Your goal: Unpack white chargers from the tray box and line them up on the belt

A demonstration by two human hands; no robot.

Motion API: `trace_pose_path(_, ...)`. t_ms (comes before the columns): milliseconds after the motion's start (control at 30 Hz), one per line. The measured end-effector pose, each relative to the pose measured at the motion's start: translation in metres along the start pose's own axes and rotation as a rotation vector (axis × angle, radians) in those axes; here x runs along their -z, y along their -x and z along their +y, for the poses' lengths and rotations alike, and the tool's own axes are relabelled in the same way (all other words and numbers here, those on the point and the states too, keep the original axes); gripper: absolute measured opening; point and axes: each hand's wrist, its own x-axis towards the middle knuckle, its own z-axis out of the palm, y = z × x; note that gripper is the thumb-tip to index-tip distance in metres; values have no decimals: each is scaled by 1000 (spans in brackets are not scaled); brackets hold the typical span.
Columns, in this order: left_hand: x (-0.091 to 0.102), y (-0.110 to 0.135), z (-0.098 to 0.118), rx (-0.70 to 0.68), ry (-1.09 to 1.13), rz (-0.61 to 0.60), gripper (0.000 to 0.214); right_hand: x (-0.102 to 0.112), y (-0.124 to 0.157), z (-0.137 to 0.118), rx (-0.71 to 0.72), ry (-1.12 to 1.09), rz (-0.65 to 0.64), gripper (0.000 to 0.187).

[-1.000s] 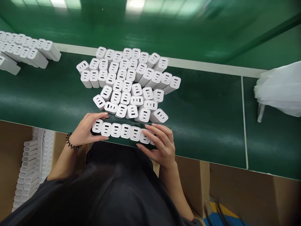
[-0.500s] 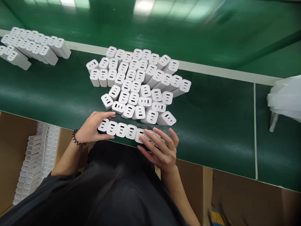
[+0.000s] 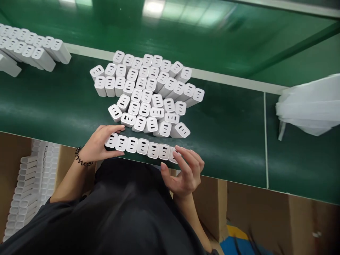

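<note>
A row of several white charger blocks [image 3: 143, 147] stands on the near edge of the green belt [image 3: 233, 141], their slotted faces up. My left hand [image 3: 97, 145] is curled round the row's left end, thumb and fingers on the end block. At the row's right end my right hand [image 3: 186, 170] has its fingers spread, the fingertips at the last block, nothing held in it. Just beyond the row stands a big cluster of the same white charger blocks [image 3: 146, 95].
Another group of white blocks [image 3: 29, 49] lies at the far left of the belt. A crumpled white plastic bag [image 3: 308, 109] sits at the right. Below the belt on the left a cardboard box holds stacked white trays [image 3: 29, 184]. A white line [image 3: 265, 138] crosses the belt.
My right hand has drawn back off the row's right end and spread its fingers. The left hand stays on the left end. The view has shifted a little.
</note>
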Motion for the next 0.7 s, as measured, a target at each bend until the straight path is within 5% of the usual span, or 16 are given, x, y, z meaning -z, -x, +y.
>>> trace_pose_path(200, 0, 0, 0, 11, 14, -5, 77, -6, 2, 22, -54, -95, -110, 44)
trace_pose_path(700, 1, -1, 1, 27, 24, 8, 76, -10, 5, 21, -7, -49, -121, 39)
